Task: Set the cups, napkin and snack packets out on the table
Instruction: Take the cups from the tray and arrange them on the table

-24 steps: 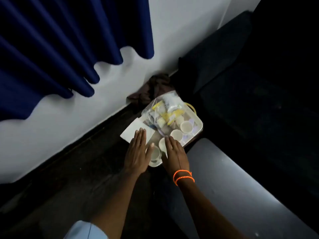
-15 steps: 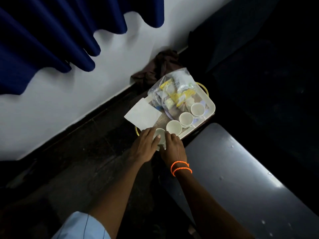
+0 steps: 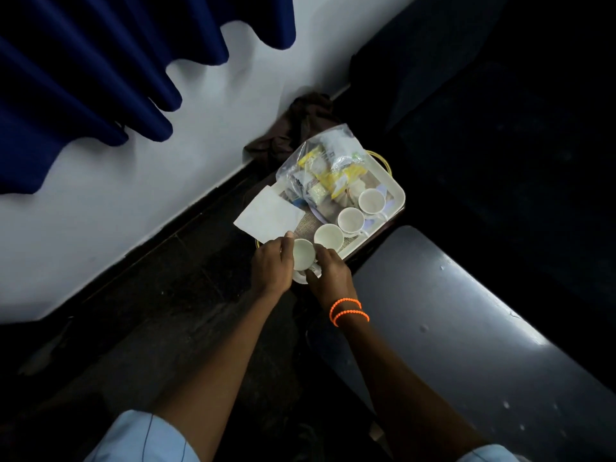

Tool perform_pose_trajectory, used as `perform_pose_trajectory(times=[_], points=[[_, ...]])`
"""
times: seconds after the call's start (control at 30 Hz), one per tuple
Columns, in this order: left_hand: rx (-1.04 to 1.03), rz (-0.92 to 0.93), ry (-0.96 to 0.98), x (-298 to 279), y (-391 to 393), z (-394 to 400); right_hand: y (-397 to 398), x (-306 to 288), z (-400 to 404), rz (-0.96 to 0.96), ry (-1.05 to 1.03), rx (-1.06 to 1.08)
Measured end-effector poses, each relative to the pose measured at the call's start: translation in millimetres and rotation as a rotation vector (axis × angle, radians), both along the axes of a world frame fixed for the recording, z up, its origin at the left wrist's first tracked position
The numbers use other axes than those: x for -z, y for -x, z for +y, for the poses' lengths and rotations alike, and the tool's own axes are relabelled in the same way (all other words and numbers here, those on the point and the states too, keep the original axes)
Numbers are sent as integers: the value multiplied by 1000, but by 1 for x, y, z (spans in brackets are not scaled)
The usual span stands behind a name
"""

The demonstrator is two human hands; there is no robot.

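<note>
A white tray point(image 3: 398, 195) sits on the dark floor by the wall. On it stand three white cups point(image 3: 350, 219) in a row, a clear bag of snack packets point(image 3: 325, 168) and a white napkin point(image 3: 270, 216) hanging over the left rim. At the tray's near corner, my left hand point(image 3: 271, 266) and my right hand point(image 3: 330, 275) together grip a fourth white cup point(image 3: 303, 254) from both sides, above its saucer point(image 3: 300, 278). An orange bead bracelet circles my right wrist.
A grey table top point(image 3: 466, 328) lies to the right of the tray, close to my right arm. A brown cloth point(image 3: 300, 128) is bunched against the white wall behind the tray. Blue curtains point(image 3: 100, 78) hang at upper left. Dark furniture fills the right.
Both hands went from lying flat over the tray's near end to closing around the nearest cup. The camera moved, so the tray sits a little higher in the view.
</note>
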State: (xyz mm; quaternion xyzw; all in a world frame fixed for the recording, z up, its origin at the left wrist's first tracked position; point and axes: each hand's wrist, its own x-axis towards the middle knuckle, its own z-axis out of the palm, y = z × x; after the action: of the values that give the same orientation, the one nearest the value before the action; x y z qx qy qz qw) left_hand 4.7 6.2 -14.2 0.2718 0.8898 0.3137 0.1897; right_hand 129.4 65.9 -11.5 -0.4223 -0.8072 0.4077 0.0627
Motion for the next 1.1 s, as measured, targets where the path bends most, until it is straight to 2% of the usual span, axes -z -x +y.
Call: perform_pose_trajectory(times=[0.23,0.43,0.63,0.7,0.87,1.1], points=[[72,141,39,-45,-30,25,-37,-21,-5,129,-20,142],[229,241,83,-47,-88,52,-100,-26,3,128,-41,263],[388,157,66,-32,-174,66,-191,-11,-3,63,-25,405],[440,38,75,-24,-204,65,-224,-5,-11,20,-16,453],[633,-116,201,7,-284,61,-301,14,-31,-57,20,576],[750,-269,345,55,-354,33,-372,48,-67,-155,72,679]])
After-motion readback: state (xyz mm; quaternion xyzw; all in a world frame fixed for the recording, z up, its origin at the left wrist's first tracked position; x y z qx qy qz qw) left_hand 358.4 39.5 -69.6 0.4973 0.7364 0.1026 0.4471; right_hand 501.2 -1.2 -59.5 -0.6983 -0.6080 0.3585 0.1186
